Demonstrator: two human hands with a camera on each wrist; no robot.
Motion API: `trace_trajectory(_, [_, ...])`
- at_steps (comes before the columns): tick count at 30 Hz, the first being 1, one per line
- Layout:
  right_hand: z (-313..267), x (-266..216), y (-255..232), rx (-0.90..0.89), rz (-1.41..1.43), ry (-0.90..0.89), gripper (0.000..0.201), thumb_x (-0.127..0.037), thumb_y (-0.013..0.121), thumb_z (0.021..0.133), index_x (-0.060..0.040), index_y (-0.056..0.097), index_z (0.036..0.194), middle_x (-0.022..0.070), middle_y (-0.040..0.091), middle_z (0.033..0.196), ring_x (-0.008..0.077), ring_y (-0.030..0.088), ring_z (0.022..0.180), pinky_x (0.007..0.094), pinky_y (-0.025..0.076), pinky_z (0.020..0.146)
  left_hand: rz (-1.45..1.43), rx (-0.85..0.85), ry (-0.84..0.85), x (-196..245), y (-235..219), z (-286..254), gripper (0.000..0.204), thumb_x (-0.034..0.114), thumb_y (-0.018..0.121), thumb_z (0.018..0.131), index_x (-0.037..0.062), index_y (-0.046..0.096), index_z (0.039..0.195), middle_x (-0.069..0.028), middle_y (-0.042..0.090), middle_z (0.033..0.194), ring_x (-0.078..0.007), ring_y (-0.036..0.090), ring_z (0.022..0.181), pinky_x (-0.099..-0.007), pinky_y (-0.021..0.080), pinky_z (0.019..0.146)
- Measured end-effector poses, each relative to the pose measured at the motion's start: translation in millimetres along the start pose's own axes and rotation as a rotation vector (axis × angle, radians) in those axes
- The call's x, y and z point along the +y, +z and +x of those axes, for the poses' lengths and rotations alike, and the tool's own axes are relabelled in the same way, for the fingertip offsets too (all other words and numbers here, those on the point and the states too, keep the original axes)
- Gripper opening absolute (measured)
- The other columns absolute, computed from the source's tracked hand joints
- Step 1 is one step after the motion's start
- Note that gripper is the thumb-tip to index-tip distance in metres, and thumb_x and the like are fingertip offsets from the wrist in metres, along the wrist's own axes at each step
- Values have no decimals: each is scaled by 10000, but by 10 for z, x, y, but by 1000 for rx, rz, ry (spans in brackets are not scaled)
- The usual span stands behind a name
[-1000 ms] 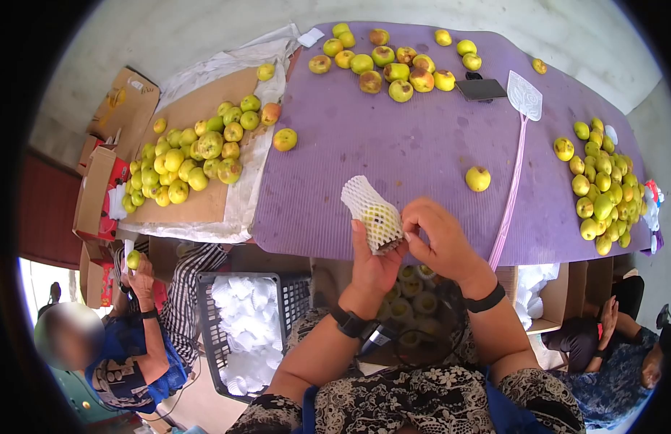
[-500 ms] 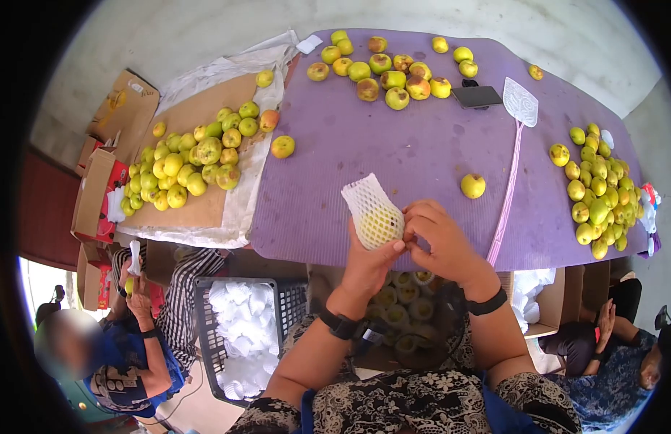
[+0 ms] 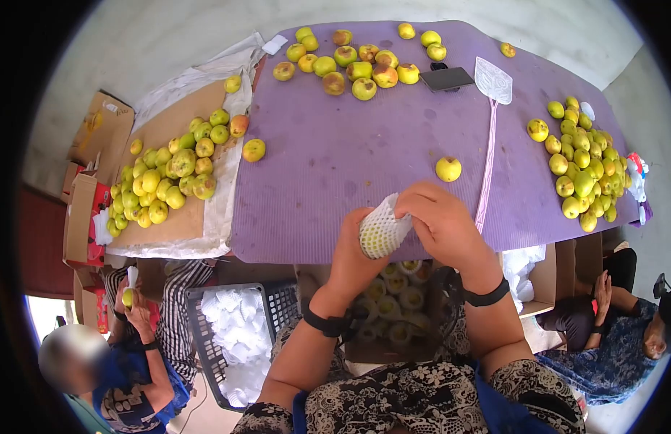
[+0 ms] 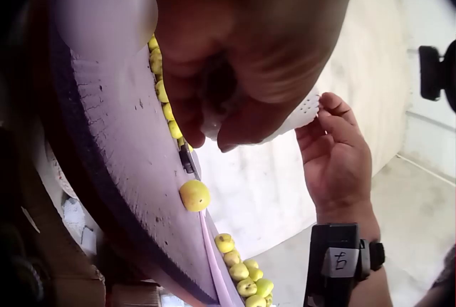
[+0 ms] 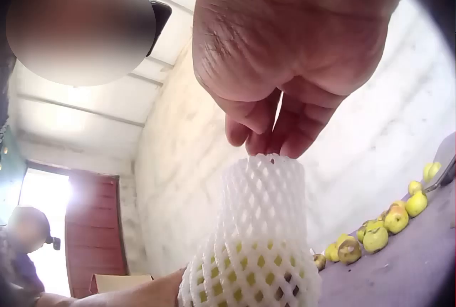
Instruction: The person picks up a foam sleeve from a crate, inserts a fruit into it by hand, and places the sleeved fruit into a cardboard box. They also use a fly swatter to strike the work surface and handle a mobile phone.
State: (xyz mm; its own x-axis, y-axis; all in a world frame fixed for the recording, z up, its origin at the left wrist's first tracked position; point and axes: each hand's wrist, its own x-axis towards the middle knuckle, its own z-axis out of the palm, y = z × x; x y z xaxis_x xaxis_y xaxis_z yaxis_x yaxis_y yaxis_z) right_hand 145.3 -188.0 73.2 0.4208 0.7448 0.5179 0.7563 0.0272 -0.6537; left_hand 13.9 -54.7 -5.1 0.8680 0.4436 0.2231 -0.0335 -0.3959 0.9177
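A yellow-green apple inside a white foam net sleeve [image 3: 379, 235] is held above the near edge of the table. My left hand [image 3: 352, 249] grips the apple's end of the sleeve, and the fruit shows through the mesh. At the sleeve's narrower loose end, my right hand [image 3: 444, 223] pinches the rim between thumb and fingers. The right wrist view shows the net [image 5: 263, 207] rising from the apple up to those fingertips. Seen from the left wrist, my left hand [image 4: 242, 58] hides most of the apple.
A single apple [image 3: 448, 169] and a pink fly swatter [image 3: 487, 159] lie on the purple table [image 3: 335, 152]. Apple heaps [image 3: 162, 173] flank it left and right. Below stand a crate [image 3: 198, 318] of foam nets and a box of wrapped apples [image 3: 390, 300]. Two people sit at the sides.
The sleeve has swung from leaning left to leaning right. My right hand has moved from the apple's end to the sleeve's loose end and now pinches it. The head view has shifted slightly.
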Motion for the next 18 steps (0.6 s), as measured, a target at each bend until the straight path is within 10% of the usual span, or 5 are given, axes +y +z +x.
trace_trajectory(12, [20,-29,-57,-331,-39,97,407,-63,724,704,-54,614,1096,133,571,1190,346,572,1079,401,491,919,46,-63,-11,24,-29,-20,655,-27,781,678,25,480,1257,-151,553,1166,-318,572,1090,-385,465,935])
trace_trajectory(14, [19,-70,-10,-373,-29,142,468,-104,753,682,-60,593,1120,135,544,1235,349,560,1104,403,487,932,-69,-73,-71,-112,-9,-34,625,35,811,727,43,444,1232,-78,571,1149,-174,581,1069,-332,488,903])
trace_trajectory(18, [1,-106,112,-380,9,195,561,-148,773,656,-79,531,1157,141,515,1212,366,547,1107,412,478,932,-133,-144,-126,-107,-26,-45,622,79,835,732,43,441,1211,-63,581,1141,-160,581,1074,-325,487,913])
